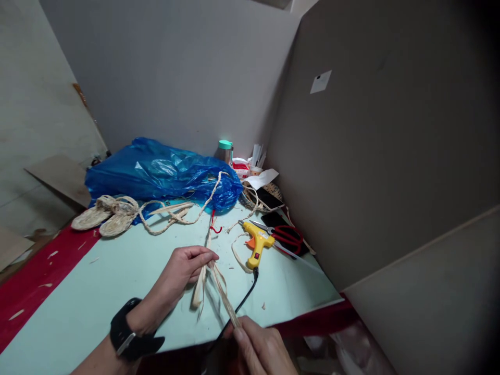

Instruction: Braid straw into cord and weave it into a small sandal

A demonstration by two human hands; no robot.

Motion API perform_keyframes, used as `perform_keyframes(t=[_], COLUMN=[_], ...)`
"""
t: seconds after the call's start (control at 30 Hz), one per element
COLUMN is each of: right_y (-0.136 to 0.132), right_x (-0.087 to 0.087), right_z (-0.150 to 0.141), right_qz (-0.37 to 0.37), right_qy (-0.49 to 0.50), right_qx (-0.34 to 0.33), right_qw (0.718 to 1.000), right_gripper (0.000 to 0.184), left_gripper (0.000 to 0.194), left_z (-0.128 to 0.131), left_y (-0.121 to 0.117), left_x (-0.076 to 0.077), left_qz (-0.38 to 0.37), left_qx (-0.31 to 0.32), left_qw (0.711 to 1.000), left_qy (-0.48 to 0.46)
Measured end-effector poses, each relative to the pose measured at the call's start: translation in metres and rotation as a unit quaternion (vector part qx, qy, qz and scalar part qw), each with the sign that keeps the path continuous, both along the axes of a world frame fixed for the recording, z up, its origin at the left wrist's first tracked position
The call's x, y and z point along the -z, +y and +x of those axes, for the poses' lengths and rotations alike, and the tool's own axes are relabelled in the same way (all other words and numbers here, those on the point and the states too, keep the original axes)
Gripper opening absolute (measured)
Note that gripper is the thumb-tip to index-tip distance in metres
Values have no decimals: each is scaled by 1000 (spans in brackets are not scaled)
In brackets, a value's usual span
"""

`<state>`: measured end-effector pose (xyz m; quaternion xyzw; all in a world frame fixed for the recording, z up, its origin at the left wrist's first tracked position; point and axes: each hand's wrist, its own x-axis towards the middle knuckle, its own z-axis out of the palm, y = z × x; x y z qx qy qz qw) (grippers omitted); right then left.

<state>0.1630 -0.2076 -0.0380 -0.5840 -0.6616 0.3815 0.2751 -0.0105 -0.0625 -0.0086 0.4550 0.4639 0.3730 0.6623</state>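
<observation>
Dry, pale husk strips point(224, 296) run between my two hands over the light green tabletop. My left hand point(185, 268), with a black band at the wrist, pinches them where they meet; loose ends hang below its fingers. Near the table's front edge, my right hand point(260, 344) is closed around the lower end of one strip. A red string point(214, 227) lies at the far end of the strips. The yellow glue gun point(258, 244) lies to the right of my left hand, its black cord running toward the front edge.
A blue plastic bag point(164, 169) covers the back left. Woven slippers point(117, 219) and a braided cord point(209, 200) lie before it. Red-handled scissors point(287, 235) rest over a dark object at right. A bottle with a green lid point(225, 148) and a phone point(270, 199) stand or lie behind.
</observation>
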Motion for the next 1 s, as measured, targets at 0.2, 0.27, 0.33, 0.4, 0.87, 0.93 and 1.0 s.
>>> perform_keyframes(t=[0.2,0.27,0.33,0.4,0.87,0.93,1.0], right_y=[15,24,35,47,86,95,104], right_x=[-37,-48,-52,-49,-27,-28,-29], right_z=[8,4,-3,-9,11,0,-9], right_qz=[18,38,29,19,36,31,29], right_qy=[-46,-59,-48,-15,137,146,151], right_qx=[-12,-3,-13,-21,126,106,73], right_qw=[999,998,998,999,982,983,985], right_gripper=[21,28,28,21,27,27,28], left_gripper=[38,36,35,36,41,48,55], left_z=[-2,-2,-2,-2,-3,-2,-1], left_y=[1,2,3,2,-1,0,2], left_x=[0,0,0,-1,-8,-6,-3], left_qz=[6,6,4,3,27,32,35], left_qx=[7,7,5,4,9,16,21], left_qw=[1000,1000,999,999,995,995,994], left_qy=[-21,-27,-33,-40,-93,-97,-100])
